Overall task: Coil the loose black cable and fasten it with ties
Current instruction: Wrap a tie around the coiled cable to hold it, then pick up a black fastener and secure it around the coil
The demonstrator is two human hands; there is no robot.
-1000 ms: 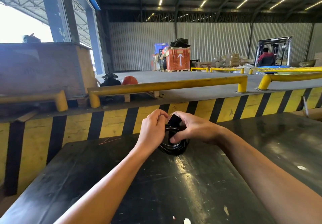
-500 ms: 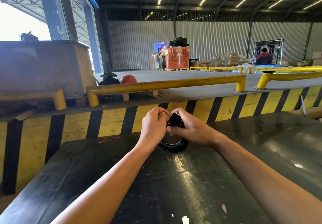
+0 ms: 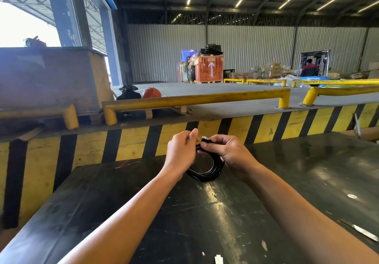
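A coiled black cable [image 3: 207, 173] stands on edge on the black table [image 3: 287, 181], held between both hands. My right hand [image 3: 229, 155] grips the top right of the coil, with its thumb and fingers pinching a black tie [image 3: 205, 140] wrapped over the strands. My left hand [image 3: 181, 153] holds the left side of the coil, and its fingertips pinch the tie's end next to the right thumb. A small white bit shows at the tie. The upper left of the coil is hidden behind my left hand.
A yellow and black striped barrier [image 3: 266, 128] runs just behind the table. Beyond it are yellow guard rails [image 3: 194, 99], an orange crate [image 3: 209, 68] and a person in a forklift [image 3: 309, 66]. Small white scraps [image 3: 218, 258] lie near the table's front edge.
Both hands have shifted at the top of the coil: the fingertips now pinch the tie between them, and the coil leans a little more to the right.
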